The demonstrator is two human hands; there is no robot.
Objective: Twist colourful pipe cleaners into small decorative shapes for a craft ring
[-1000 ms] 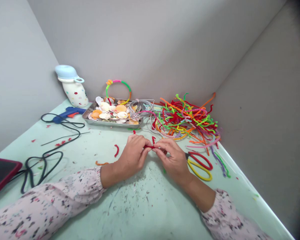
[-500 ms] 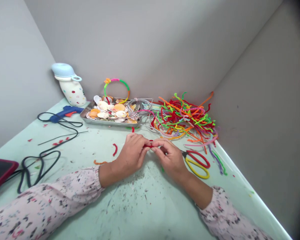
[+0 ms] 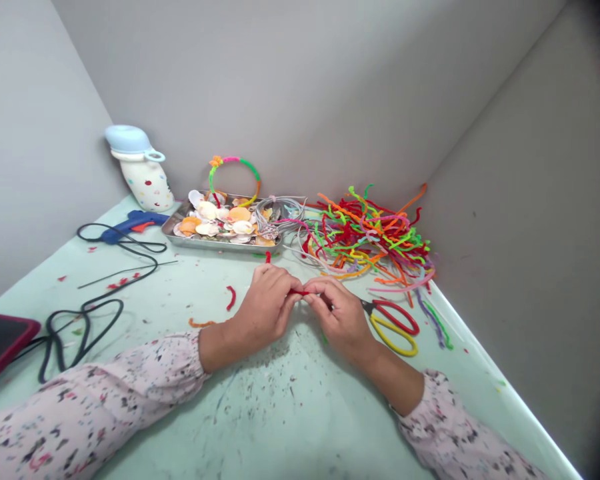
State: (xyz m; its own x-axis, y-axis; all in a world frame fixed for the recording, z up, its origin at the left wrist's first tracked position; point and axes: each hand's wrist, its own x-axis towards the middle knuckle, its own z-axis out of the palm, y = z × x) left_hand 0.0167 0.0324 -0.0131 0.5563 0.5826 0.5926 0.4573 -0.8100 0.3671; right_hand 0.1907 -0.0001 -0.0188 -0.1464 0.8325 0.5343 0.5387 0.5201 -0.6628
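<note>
Between my two hands a red pipe cleaner (image 3: 299,292) is pinched above the table, mostly hidden by the fingers. My left hand (image 3: 267,303) is closed on its left part, thumb against fingertips. My right hand (image 3: 341,315) pinches it just to the right, the two sets of fingertips nearly touching. A short red pipe cleaner piece (image 3: 231,298) lies left of my left hand, and an orange piece (image 3: 201,323) is near that wrist. Scissors (image 3: 394,327) with red and yellow handles lie beside my right hand, their blades partly hidden behind it.
A metal tray (image 3: 220,245) of seashells stands at the back with a colourful ring (image 3: 257,175) and a grey wire coil (image 3: 280,210). To its right is a pipe cleaner heap (image 3: 375,233). Leftward are a bottle (image 3: 147,183), blue glue gun (image 3: 130,225), black cord (image 3: 87,307) and phone (image 3: 5,347).
Both hands stay together on the red pipe cleaner, with only small finger movements. A red loop end seen earlier above the fingertips no longer shows. The whole view has shifted slightly.
</note>
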